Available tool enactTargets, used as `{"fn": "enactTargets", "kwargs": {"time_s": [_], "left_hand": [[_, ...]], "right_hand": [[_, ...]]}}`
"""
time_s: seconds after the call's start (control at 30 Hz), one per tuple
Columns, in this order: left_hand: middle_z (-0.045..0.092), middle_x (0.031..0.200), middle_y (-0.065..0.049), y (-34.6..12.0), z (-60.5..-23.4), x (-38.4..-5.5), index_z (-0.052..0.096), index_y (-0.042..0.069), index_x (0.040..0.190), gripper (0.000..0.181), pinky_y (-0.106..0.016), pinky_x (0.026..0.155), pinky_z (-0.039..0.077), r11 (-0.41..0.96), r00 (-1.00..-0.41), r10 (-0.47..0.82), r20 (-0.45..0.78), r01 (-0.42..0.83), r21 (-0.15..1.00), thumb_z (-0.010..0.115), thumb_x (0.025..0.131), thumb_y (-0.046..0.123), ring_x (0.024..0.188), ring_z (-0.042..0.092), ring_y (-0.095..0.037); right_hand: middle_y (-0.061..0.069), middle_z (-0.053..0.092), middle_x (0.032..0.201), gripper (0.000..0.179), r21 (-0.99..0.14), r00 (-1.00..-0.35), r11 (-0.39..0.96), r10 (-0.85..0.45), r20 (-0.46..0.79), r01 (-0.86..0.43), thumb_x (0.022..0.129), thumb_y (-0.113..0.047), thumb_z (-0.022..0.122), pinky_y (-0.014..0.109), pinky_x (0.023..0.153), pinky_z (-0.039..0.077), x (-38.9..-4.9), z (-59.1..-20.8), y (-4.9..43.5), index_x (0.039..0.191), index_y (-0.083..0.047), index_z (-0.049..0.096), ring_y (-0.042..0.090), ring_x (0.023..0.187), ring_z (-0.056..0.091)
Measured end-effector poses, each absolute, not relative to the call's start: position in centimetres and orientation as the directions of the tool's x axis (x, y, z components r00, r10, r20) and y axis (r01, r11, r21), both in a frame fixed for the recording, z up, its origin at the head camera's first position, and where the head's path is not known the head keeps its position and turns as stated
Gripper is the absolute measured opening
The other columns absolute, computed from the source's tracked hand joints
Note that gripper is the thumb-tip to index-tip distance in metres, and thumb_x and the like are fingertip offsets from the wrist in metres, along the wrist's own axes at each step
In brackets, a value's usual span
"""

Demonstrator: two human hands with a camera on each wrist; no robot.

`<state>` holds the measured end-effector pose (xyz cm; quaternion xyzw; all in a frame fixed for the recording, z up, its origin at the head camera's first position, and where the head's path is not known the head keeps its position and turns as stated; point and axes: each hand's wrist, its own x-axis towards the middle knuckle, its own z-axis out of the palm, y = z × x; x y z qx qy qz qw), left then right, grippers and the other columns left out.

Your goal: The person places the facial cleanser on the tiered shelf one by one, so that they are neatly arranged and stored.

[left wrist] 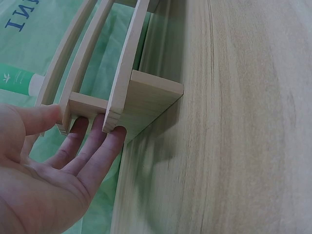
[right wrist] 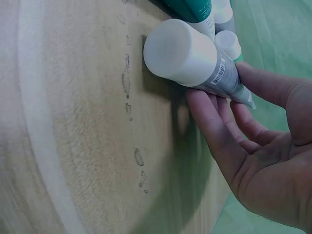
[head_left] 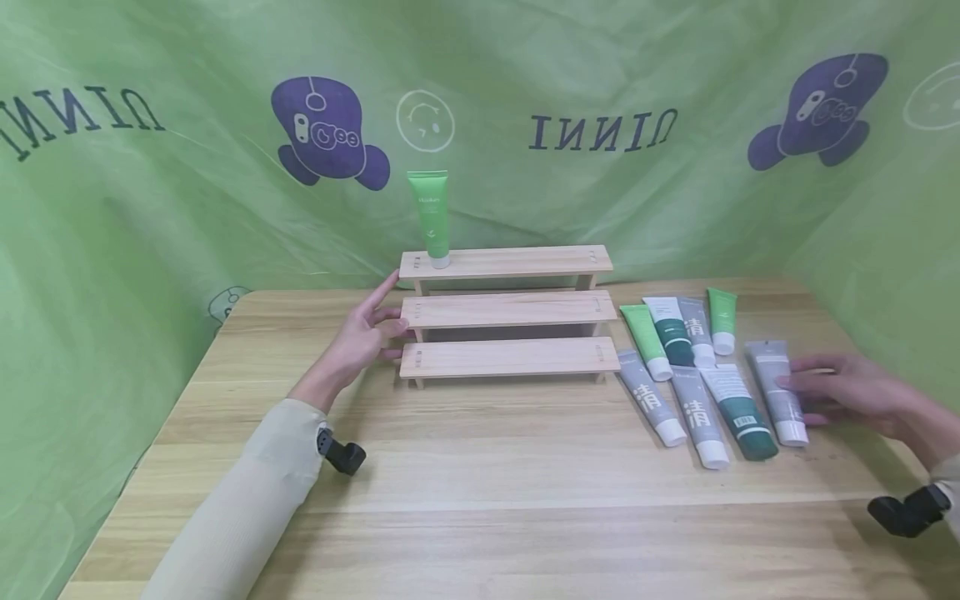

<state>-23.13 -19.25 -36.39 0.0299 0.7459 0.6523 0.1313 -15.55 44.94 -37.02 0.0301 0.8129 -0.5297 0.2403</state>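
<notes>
A three-tier wooden display rack (head_left: 510, 310) stands toward the back of the table. Its left end is held by my left hand (head_left: 358, 337); in the left wrist view the thumb lies at the middle shelf and other fingers touch below it. One light green tube (head_left: 431, 212) stands upright on its white cap at the top shelf's left end. Over on the right, my right hand (head_left: 862, 390) grips a grey tube (head_left: 776, 392) with a white cap (right wrist: 168, 51), thumb on one side and fingers opposite. Whether that tube is off the table cannot be told.
Several grey tubes, such as one (head_left: 697, 421), lie beside the rack's right end. Among them are white-and-green tubes (head_left: 742, 412) and light green tubes (head_left: 722, 318). A green printed cloth (head_left: 495, 200) hangs behind and at both sides of the wooden table (head_left: 480, 533).
</notes>
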Motion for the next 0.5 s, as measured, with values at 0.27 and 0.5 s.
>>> {"fn": "enactTargets", "kwargs": {"time_s": [0.27, 0.5], "left_hand": [[0.041, 0.147, -0.024, -19.3, -36.4, -23.1, 0.019, 0.050, 0.157, 0.084, -0.054, 0.094, 0.055, 0.141, -0.963, 0.212, -0.166, -0.138, 0.980, 0.051, 0.100, -0.003, 0.124, 0.053, -0.043], [0.039, 0.147, -0.024, -19.3, -36.1, -23.1, 0.019, 0.050, 0.157, 0.084, -0.054, 0.094, 0.055, 0.146, -0.962, 0.215, -0.168, -0.138, 0.980, 0.052, 0.100, -0.002, 0.126, 0.052, -0.043]], "right_hand": [[0.008, 0.066, 0.100, 0.060, -0.837, -0.914, 0.481, -0.156, -0.374, 0.261, 0.104, -0.008, 0.052, 0.038, 0.077, 0.063, -14.6, -36.6, 44.6, 0.136, 0.028, 0.017, 0.018, 0.087, 0.071], [0.008, 0.065, 0.101, 0.054, -0.863, -0.929, 0.451, -0.164, -0.331, 0.228, 0.104, -0.004, 0.050, 0.039, 0.077, 0.063, -13.8, -35.9, 44.1, 0.137, 0.025, 0.017, 0.023, 0.087, 0.071]]}}
